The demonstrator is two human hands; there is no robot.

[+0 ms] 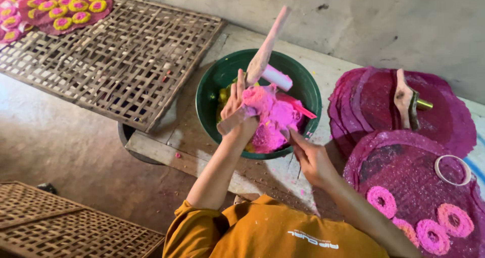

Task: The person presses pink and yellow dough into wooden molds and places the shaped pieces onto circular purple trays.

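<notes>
My left hand (233, 105) is shut on a long wooden paddle (267, 43) that slants up and away over a green bowl (212, 86). A lump of bright pink dough (270, 117) sits against that hand and the paddle, above the bowl. More pink and some yellow dough lies inside the bowl, along with a white cylinder (277, 77) and a pink stick (303, 110). My right hand (312, 159) is at the bowl's near rim. Its fingers are pinched at the lump's lower edge around what looks like a thin stick.
Round magenta sheets (444, 116) lie at the right, carrying pink dough rings (382, 201), a white ring mould (453, 170) and a wooden tool (404, 99). A woven bamboo tray (116, 61) lies at the left, with yellow-pink rings (65, 8) on its far corner. Another tray (60, 227) lies low at the left.
</notes>
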